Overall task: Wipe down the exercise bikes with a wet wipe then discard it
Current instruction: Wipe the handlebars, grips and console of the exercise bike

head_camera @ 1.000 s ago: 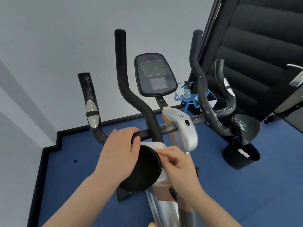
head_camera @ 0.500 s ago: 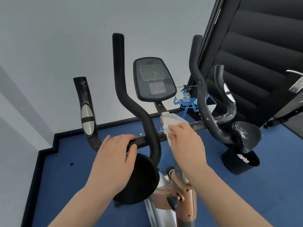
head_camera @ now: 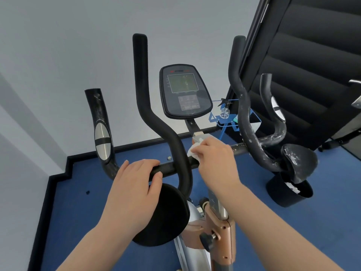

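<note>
An exercise bike fills the middle of the view, with black foam handlebars (head_camera: 156, 122) and a dark console (head_camera: 185, 90) on a stem. My left hand (head_camera: 134, 184) grips the horizontal bar, left of the centre post. My right hand (head_camera: 214, 159) presses a white wet wipe (head_camera: 192, 152) against the top of the centre column, just below the console stem. Only a crumpled edge of the wipe shows past my fingers. A round black elbow pad (head_camera: 166, 216) sits under my left hand.
A black bin (head_camera: 289, 194) with white waste inside stands on the blue floor at right. A blue wire rack (head_camera: 226, 118) holding a clear spray bottle (head_camera: 224, 110) stands behind the bike. A black machine (head_camera: 312, 65) rises at the right. The grey wall is close ahead.
My right hand carried the wipe up from beside the elbow pad to the top of the centre column. My left hand shifted slightly along the bar and stayed gripping it.
</note>
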Demonstrator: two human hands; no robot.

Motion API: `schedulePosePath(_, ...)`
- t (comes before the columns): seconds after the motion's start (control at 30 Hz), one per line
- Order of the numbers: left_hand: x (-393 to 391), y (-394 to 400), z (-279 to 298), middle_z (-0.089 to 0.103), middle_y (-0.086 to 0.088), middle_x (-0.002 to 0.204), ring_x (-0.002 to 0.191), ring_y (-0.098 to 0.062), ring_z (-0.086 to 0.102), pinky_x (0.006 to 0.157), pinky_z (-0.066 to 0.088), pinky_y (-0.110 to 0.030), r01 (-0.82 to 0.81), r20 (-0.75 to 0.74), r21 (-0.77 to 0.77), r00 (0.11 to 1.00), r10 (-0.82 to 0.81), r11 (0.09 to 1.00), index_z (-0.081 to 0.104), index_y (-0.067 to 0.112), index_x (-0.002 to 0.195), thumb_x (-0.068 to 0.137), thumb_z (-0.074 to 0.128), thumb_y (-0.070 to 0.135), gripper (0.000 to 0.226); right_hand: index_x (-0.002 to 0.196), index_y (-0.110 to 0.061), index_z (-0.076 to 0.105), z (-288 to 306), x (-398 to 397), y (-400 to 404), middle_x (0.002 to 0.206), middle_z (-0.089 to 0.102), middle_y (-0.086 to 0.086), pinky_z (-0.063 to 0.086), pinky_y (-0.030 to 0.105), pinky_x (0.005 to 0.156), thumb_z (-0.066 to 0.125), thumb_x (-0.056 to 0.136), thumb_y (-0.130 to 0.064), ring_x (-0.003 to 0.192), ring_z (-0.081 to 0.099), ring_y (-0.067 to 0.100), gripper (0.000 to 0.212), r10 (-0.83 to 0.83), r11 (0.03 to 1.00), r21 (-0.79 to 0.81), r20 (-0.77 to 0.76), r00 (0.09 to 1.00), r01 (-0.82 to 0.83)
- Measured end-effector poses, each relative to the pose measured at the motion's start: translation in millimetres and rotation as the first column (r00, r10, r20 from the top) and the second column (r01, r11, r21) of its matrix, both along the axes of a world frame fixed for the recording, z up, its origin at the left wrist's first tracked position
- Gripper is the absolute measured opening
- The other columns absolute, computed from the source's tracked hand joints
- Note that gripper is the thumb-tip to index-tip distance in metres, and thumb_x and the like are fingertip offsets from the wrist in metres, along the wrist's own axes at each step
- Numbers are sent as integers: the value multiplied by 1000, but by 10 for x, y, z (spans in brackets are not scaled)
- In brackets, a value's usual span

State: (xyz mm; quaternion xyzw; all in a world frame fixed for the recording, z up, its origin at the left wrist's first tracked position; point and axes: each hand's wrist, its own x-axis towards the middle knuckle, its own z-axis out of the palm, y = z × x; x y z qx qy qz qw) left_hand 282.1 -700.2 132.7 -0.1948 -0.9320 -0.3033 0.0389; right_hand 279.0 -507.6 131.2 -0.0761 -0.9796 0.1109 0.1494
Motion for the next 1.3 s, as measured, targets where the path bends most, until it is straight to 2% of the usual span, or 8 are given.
schedulePosePath(0.17, -8, 0, 1, 53, 19, 116, 117, -1, 43, 116, 6, -24, -2, 2, -8, 1000, 2, 1000, 50, 29, 124, 96, 35, 33, 33, 111, -23, 71, 58, 132, 33, 102, 60, -3, 38, 25, 76, 53, 94, -12, 90, 57, 22, 28, 125, 979, -165, 20, 992, -120)
schedulePosePath(0.37, 4, -8, -6, 53, 19, 120, 120, 0, 41, 116, 4, -24, -3, -4, -7, 1000, 3, 1000, 50, 30, 125, 95, 35, 34, 33, 86, -26, 76, 92, 82, 299, 83, 64, -3, 30, 34, 69, 81, 68, -10, 81, 55, 25, 25, 151, 985, 69, 78, 985, -157)
schedulePosePath(0.53, 0, -9, -24, 53, 18, 120, 120, 0, 41, 115, 5, -23, -4, -20, 8, 1000, 4, 1000, 51, 29, 124, 95, 36, 33, 33, 80, -28, 76, -67, 141, 263, 79, 62, -4, 22, 32, 77, 87, 61, -16, 84, 57, 26, 24, 98, 988, 126, -103, 990, -85)
schedulePosePath(0.7, -9, -3, -23, 55, 16, 114, 115, -5, 45, 113, 9, -24, 14, -35, 6, 999, -13, 1000, 53, 26, 121, 95, 41, 30, 29, 85, -17, 76, -217, 118, 69, 76, 61, 1, 37, 46, 100, 69, 75, -9, 78, 57, 23, 15, 222, 974, 37, -310, 924, -221)
schedulePosePath(0.83, -10, -11, -24, 56, 15, 110, 110, -5, 43, 110, 12, -24, 14, -29, 1, 999, -14, 1000, 54, 26, 118, 94, 35, 36, 32, 101, -19, 72, -260, 199, 297, 99, 66, 1, 10, 49, 115, 76, 69, 0, 108, 60, 26, 37, 259, 954, 207, -199, 945, -218)
schedulePosePath(0.93, -14, -17, -33, 56, 15, 113, 114, -6, 44, 111, 10, -23, 17, -16, -18, 1000, -17, 1000, 54, 27, 120, 88, 31, 40, 42, 97, -20, 73, -182, 231, 455, 103, 70, -3, 8, 52, 115, 63, 83, -15, 120, 57, 27, 18, 262, 937, 291, -217, 940, -194)
schedulePosePath(1.13, 15, -17, -15, 55, 13, 117, 120, -7, 41, 109, 6, -18, -23, -26, 6, 999, 23, 1000, 55, 24, 122, 95, 42, 30, 30, 91, -16, 72, -290, 129, -39, 90, 71, -3, -1, 36, 118, 48, 87, -11, 97, 66, 18, 25, 185, 983, 49, -261, 947, -178)
schedulePosePath(1.3, 17, -17, -10, 56, 14, 114, 118, -7, 43, 108, 6, -16, -9, -26, -13, 1000, 9, 1000, 56, 25, 120, 95, 41, 32, 30, 86, -19, 75, -114, 124, 321, 81, 72, -5, 6, 44, 118, 72, 71, 1, 79, 69, 17, 25, 337, 927, 238, -197, 921, -289)
